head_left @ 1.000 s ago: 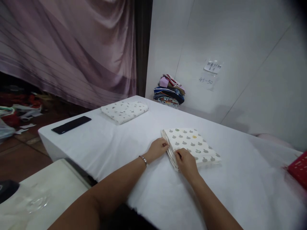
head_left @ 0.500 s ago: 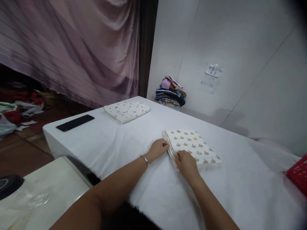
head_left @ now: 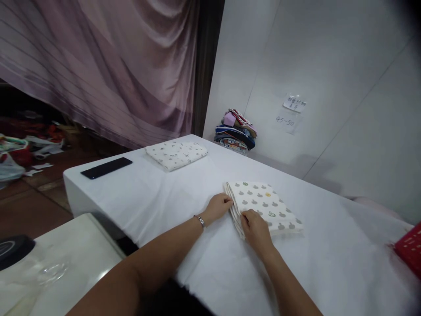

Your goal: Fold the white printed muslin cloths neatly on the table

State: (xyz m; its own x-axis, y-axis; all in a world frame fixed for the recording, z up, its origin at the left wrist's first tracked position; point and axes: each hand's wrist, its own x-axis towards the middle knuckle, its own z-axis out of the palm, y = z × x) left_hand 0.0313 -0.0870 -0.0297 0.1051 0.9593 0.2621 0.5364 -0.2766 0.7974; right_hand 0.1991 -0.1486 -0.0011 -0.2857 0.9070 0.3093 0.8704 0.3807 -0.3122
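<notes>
A folded white cloth (head_left: 263, 202) with grey apple-like prints and a few green and yellow ones lies on the white-covered table (head_left: 158, 197). Its layered near-left edge faces me. My left hand (head_left: 219, 206) is closed on that edge toward its upper end, fingers pinched together. Lower along the same edge, my right hand (head_left: 255, 229) also grips the layers between thumb and curled fingers. Farther back on the table rests a second folded white cloth (head_left: 176, 156) with small dark prints, touched by neither hand.
A black phone-like slab (head_left: 107, 168) lies near the table's left edge. Stacked folded fabrics (head_left: 235, 131) stand by the wall behind. At right is a red perforated object (head_left: 409, 250). A pale surface (head_left: 75, 250) with a dark round thing (head_left: 15, 251) adjoins at lower left.
The view has shifted slightly, so everything sits a little lower and mostly farther right. Both hands stay at the same edge of the cloth, which looks unchanged.
</notes>
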